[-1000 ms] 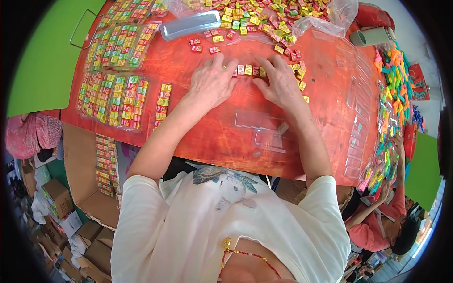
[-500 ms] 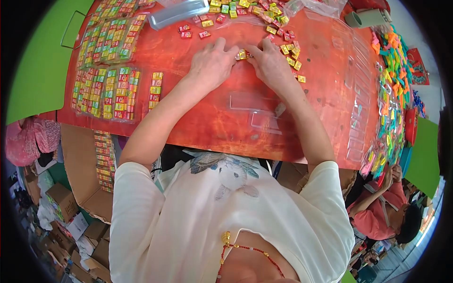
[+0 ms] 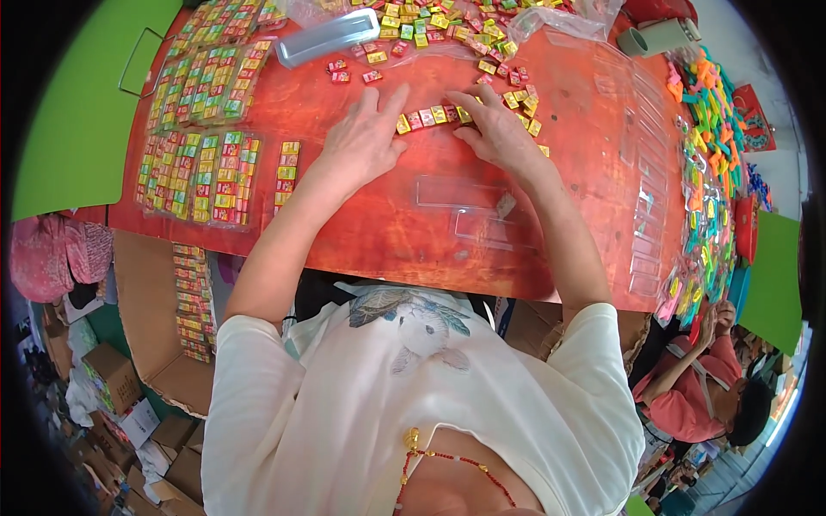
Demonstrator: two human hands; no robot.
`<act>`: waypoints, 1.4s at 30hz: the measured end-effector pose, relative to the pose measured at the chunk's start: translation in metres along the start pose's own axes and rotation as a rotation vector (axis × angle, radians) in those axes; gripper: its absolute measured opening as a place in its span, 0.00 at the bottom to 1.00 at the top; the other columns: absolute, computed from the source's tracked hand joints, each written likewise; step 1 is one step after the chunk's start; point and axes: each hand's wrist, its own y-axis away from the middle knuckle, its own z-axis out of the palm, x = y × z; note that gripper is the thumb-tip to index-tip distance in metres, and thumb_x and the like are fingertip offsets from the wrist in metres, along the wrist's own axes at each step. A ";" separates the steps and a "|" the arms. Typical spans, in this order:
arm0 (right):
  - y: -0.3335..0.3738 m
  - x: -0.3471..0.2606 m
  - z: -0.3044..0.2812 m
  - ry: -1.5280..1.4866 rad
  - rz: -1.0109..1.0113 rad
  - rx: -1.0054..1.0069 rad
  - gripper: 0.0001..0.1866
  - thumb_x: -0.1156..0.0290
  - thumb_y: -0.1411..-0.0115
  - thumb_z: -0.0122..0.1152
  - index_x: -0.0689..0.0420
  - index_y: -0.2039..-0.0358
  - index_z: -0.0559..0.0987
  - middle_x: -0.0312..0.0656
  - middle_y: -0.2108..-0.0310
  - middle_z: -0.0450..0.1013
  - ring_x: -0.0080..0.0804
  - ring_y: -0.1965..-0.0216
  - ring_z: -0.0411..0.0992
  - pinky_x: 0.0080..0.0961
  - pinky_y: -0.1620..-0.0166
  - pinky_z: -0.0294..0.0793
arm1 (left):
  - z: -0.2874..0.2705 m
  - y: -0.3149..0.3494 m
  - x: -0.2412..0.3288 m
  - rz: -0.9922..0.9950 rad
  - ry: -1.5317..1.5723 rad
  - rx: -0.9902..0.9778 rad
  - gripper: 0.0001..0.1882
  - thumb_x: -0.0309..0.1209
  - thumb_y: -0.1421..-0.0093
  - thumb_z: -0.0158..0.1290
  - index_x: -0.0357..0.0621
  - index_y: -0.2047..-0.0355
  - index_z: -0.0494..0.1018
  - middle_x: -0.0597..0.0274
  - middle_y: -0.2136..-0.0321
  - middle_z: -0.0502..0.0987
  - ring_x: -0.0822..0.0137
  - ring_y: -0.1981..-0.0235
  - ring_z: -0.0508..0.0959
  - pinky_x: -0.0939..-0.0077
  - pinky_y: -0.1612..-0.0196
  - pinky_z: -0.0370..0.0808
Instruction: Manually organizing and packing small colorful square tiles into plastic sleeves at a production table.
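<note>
A short row of small yellow and red boxes [image 3: 426,118] lies on the red tabletop between my hands. My left hand [image 3: 363,142] is just off the row's left end, fingers spread and nothing in them. Around the right end curves my right hand [image 3: 495,129], thumb on the near side and fingers on the far side, with a yellow box between them. Part of that end is hidden by the fingers. More loose yellow boxes [image 3: 523,99] lie beside my right hand. Nearer to me are clear plastic trays [image 3: 460,191].
Filled trays of coloured boxes [image 3: 198,176] cover the left of the red table [image 3: 370,241]. A loose pile [image 3: 422,21] and a silvery tray [image 3: 329,39] sit at the back. Clear trays [image 3: 650,198] and bright plastic toys [image 3: 710,146] line the right, where another person [image 3: 697,378] works.
My left hand has drawn back to the left and opened, uncovering the row of boxes. My right hand has shifted slightly nearer and stays at the row's right end.
</note>
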 end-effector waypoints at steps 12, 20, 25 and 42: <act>-0.005 -0.014 0.019 0.122 0.006 0.037 0.17 0.70 0.40 0.63 0.51 0.49 0.78 0.48 0.60 0.71 0.50 0.63 0.77 0.41 0.61 0.79 | 0.031 -0.003 0.002 0.109 -0.118 0.130 0.19 0.28 0.40 0.56 0.46 0.48 0.70 0.48 0.58 0.68 0.46 0.57 0.79 0.53 0.64 0.82; 0.000 -0.021 0.024 0.151 0.079 0.071 0.16 0.72 0.39 0.62 0.51 0.49 0.78 0.49 0.61 0.70 0.50 0.66 0.76 0.42 0.63 0.79 | 0.031 -0.009 -0.006 0.198 -0.090 0.136 0.13 0.29 0.35 0.52 0.48 0.50 0.71 0.49 0.60 0.70 0.45 0.62 0.80 0.51 0.66 0.80; 0.028 -0.032 0.007 0.140 0.089 0.102 0.18 0.72 0.39 0.62 0.50 0.48 0.77 0.49 0.61 0.69 0.50 0.66 0.76 0.42 0.63 0.78 | 0.030 0.004 0.009 0.254 0.003 0.111 0.13 0.31 0.35 0.52 0.48 0.50 0.71 0.50 0.61 0.70 0.44 0.63 0.80 0.51 0.67 0.80; 0.122 -0.053 -0.014 -0.022 0.221 0.120 0.21 0.72 0.40 0.64 0.51 0.45 0.77 0.48 0.55 0.69 0.46 0.60 0.77 0.40 0.60 0.80 | 0.047 0.054 0.039 0.437 0.105 0.229 0.23 0.28 0.41 0.57 0.40 0.44 0.71 0.52 0.57 0.70 0.52 0.58 0.75 0.60 0.58 0.77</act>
